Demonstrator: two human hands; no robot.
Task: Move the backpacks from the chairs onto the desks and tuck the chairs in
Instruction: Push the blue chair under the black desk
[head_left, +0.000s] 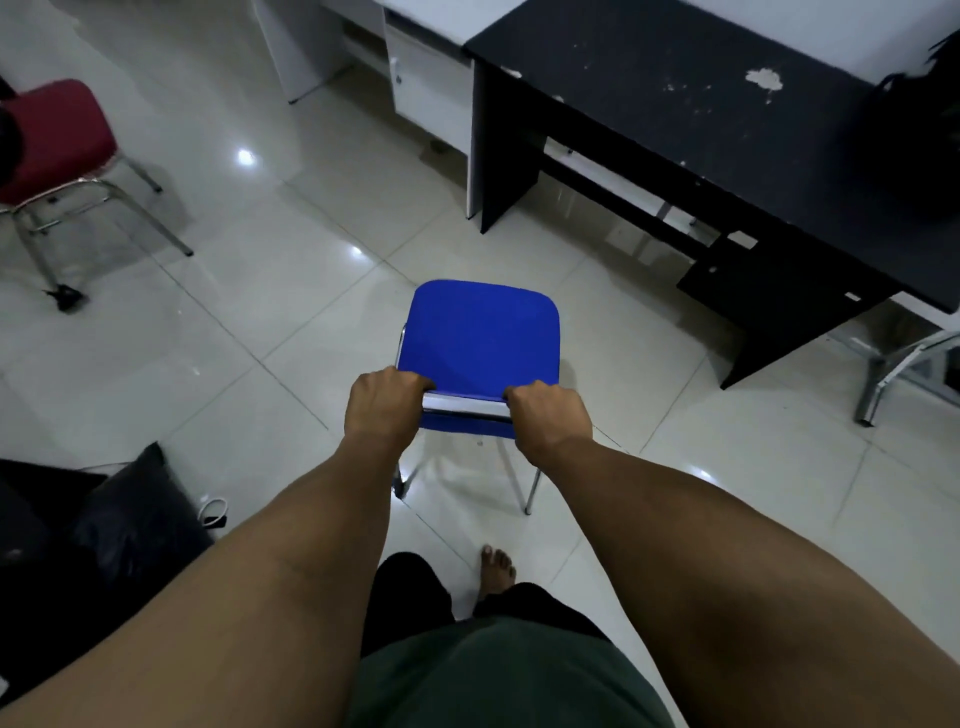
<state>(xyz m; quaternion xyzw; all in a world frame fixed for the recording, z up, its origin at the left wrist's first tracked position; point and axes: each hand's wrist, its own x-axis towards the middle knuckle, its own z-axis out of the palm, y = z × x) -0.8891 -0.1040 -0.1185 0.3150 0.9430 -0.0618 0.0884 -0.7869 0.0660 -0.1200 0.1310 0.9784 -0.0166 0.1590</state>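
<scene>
Left hand (383, 402): grasping the blue chair (480, 332) backrest bar.
Right hand (549, 415): grasping the same bar.
Black surface (675, 104): ahead, apart.

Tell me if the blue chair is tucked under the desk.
Not tucked. The blue chair stands on open floor short of the black desk.

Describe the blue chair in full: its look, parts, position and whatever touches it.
The blue chair has a padded seat covered in what looks like blue fabric, a blue backrest seen from above, and a shiny metal frame with thin legs. It stands upright on the tiled floor, short of the black desk, not tucked in. Its seat holds nothing. The left hand and right hand grip the top of the backrest, fingers curled over its front.
</scene>
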